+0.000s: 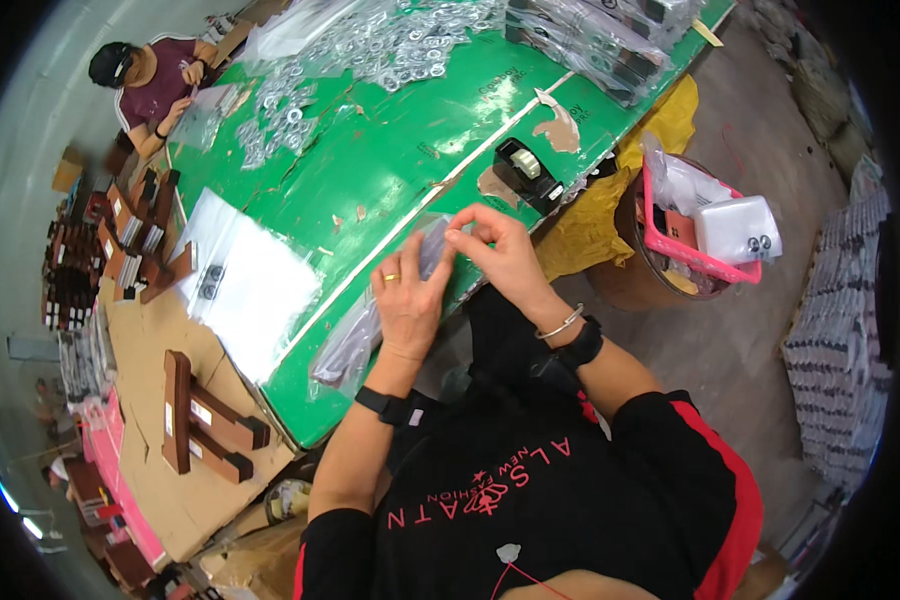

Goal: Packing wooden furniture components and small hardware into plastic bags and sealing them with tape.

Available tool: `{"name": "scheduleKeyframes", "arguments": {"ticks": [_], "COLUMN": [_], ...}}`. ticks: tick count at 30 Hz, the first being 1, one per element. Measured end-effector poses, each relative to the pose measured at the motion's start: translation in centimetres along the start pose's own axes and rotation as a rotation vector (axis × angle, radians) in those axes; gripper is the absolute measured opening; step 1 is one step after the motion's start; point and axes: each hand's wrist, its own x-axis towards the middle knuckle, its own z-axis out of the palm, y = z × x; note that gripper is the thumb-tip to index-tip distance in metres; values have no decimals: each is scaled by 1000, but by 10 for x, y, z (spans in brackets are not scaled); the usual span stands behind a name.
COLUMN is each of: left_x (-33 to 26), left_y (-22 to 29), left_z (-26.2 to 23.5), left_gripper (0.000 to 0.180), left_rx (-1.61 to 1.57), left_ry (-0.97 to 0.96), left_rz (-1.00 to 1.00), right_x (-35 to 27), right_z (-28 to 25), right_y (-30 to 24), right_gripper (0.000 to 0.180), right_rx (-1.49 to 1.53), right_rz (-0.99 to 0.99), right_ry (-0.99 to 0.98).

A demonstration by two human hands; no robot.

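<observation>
Green, head view: a table [385,135], running along our front and carrying the work.

Item, one bag [345,345]: clear, long, narrow, its contents blurring under the film. It is lying aslant on the near edge of the table, partly beneath our left hand; we are probably having it there for short reach.

Item, left hand [408,300]: palm down, fingers bending over the bag, apparently steadying it. Whether they are gripping or merely pressing, we cannot tell.

Item, right hand [500,255]: we are closing thumb and forefinger in a pinch at the bag's far end, seemingly for fine control of the film; the other fingers are curling in.

Item, one tape dispenser [527,172]: black, standing beyond the right hand, likely for quick use.

Item, sheets [250,285]: clear plastic, lying flat to our left, presumably for picking up singly.

Item, rings [400,55]: heaping at the far side, a co-worker [155,90] sitting near them.

Item, brown blocks [177,410]: three, one lying across two on cardboard [145,400].

Item, one pink basket [660,235]: resting on a drum [625,240] to our right, holding plastic packs, perhaps raised for easy reach.
</observation>
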Motion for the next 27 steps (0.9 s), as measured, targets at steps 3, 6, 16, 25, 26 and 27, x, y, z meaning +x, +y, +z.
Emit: {"name": "scheduleKeyframes", "arguments": {"ticks": [3, 6, 16, 25, 26, 27], "left_x": [-4, -6, -6, 12, 14, 16], "left_y": [10, 13, 13, -11, -12, -14], "left_z": [2, 6, 5, -1, -3, -5], "left_gripper": [31, 31, 29, 25, 25, 25], "left_rx": [30, 24, -38, -190, -226, -224], "left_ry": [12, 29, 17, 3, -5, -5], "left_rz": [-40, -62, -34, -108, -131, -130], "right_x": [2, 4, 9, 14, 15, 16], "right_z": [15, 20, 6, -11, -11, -10], "right_y": [-6, -10, -1, -10, -9, -8], "right_gripper": [16, 15, 34, 54, 54, 54], "right_rx": [-310, -426, -557, -100, -38, 24], "right_rz": [5, -15, 53, 203, 247, 290], "right_ry": [65, 97, 38, -167, -166, -169]}}
